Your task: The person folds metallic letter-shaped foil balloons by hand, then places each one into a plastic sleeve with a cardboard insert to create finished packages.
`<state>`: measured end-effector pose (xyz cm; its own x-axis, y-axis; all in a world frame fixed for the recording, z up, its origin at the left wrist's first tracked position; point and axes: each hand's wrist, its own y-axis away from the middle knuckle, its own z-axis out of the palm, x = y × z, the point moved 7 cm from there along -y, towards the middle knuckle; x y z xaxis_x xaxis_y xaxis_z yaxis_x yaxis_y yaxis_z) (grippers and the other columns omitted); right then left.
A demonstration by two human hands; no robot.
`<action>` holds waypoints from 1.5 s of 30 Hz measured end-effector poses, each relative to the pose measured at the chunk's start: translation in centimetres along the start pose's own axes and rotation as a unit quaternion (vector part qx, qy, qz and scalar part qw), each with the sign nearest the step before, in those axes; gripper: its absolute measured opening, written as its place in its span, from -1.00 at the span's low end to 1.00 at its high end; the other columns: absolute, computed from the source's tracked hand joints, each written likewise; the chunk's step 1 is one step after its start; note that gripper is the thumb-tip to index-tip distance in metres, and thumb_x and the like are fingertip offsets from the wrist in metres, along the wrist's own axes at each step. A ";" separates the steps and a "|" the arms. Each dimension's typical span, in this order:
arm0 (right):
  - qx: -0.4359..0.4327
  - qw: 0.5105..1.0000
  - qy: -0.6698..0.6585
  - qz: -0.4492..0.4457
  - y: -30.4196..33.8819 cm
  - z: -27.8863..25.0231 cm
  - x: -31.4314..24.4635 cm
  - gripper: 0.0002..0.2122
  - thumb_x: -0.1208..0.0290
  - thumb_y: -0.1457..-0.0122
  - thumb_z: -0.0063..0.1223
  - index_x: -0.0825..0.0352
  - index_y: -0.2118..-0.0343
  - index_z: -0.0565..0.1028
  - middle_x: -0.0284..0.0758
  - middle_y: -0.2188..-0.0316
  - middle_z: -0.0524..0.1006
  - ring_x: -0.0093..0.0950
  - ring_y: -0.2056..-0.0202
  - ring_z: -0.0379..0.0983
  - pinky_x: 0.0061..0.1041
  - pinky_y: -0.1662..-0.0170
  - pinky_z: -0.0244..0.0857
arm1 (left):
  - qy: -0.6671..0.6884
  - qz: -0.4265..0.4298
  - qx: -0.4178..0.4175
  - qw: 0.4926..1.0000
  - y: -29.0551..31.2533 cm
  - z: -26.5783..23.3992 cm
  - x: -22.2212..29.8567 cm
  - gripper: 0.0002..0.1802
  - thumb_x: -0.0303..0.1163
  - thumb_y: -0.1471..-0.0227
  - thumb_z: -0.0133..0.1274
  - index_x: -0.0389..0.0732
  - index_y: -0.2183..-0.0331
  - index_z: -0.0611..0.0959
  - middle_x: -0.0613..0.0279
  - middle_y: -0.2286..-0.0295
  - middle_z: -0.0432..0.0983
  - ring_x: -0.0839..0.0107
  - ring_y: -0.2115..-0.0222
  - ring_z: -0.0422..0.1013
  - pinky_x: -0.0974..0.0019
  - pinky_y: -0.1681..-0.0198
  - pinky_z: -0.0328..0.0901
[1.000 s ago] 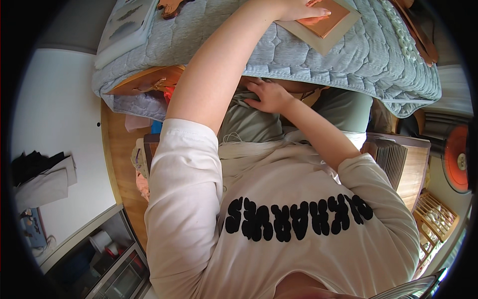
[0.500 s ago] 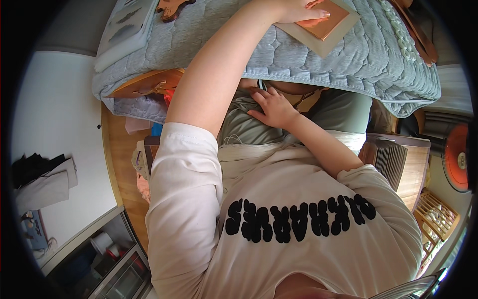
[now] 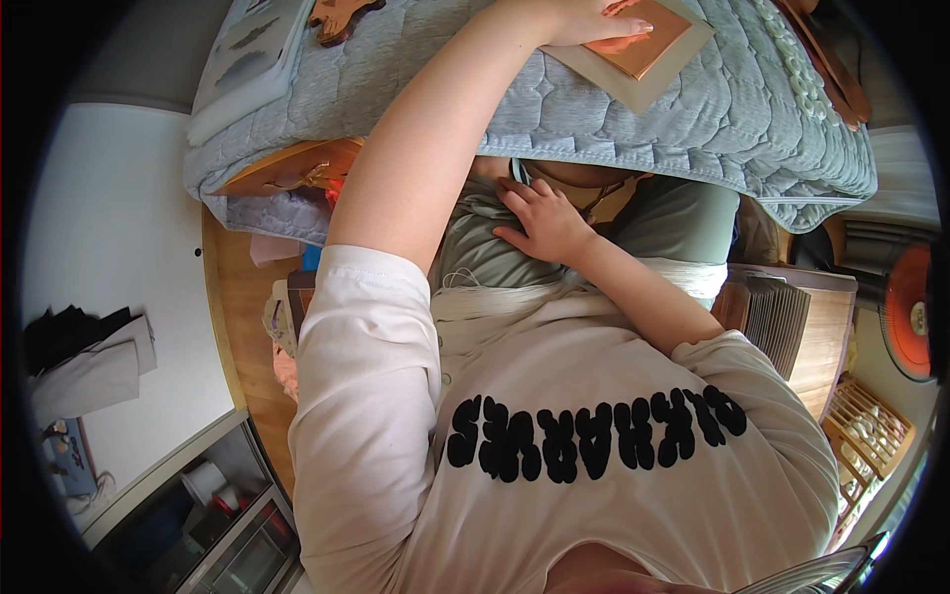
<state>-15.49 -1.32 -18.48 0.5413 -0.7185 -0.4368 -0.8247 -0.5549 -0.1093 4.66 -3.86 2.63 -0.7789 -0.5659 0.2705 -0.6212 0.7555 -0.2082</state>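
My left hand [image 3: 579, 24] reaches over the table and rests on a shiny copper-coloured sheet [image 3: 648, 51]. Its thumb lies stretched out on the sheet, and the top edge cuts off most of the other fingers. A larger greyish-beige board [image 3: 625, 91] lies beneath the sheet, its corner pointing toward me. My right hand [image 3: 550, 224] rests palm down on my lap, on grey-green trousers [image 3: 676, 223], fingers spread and holding nothing.
A quilted grey-blue cover [image 3: 416, 129] drapes over the table's front edge. At the far left lie a white slab [image 3: 259, 61] and a carved brown piece [image 3: 341, 18]. A pale chain [image 3: 800, 74] lies at the right. An orange fan [image 3: 905, 312] stands far right.
Almost nothing differs. The copper-coloured sheet and board appear shifted very slightly to the left, along with my left hand. My right hand stays on my lap.
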 end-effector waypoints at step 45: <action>-0.020 0.991 -0.109 0.070 -3.9 0.8 3.2 -0.44 -0.10 -0.23 0.06 0.32 -0.06 0.52 -0.06 -0.06 0.52 -0.07 -0.09 0.42 -0.14 -0.21 0.24 | -0.060 0.068 0.005 0.996 -0.4 0.7 0.4 0.11 0.31 0.05 0.19 -0.19 -0.32 0.28 0.03 -0.34 0.12 0.10 -0.38 0.00 0.02 -0.40 -0.05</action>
<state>-10.68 -1.10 -20.15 0.3708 -0.6838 -0.6284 -0.8792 -0.4765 -0.0003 4.57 -4.58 2.17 -0.8601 -0.4946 0.1251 -0.5099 0.8246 -0.2451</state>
